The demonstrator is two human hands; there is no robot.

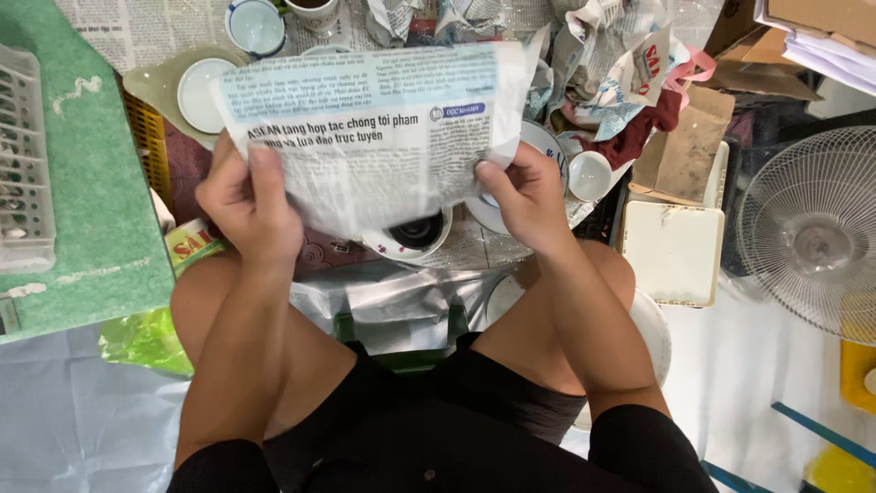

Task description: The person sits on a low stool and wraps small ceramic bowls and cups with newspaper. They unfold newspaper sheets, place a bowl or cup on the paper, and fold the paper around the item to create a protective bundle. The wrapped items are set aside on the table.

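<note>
A creased sheet of newspaper [383, 128] is stretched between my two hands above my knees. My left hand [245, 205] pinches its lower left edge, thumb on top. My right hand [522, 196] grips its lower right edge. Just under the sheet a white bowl with a dark inside [415, 236] peeks out. A small white cup [589, 175] sits right of my right hand, touching nothing I hold.
White saucers [201, 91] and a blue-rimmed cup [255, 26] lie at the back on spread newspaper. Crumpled paper [611, 55] is piled at the back right. A green board [87, 183] with a white rack stands left, a white fan [812, 233] right, a cream lid [673, 251] beside my right knee.
</note>
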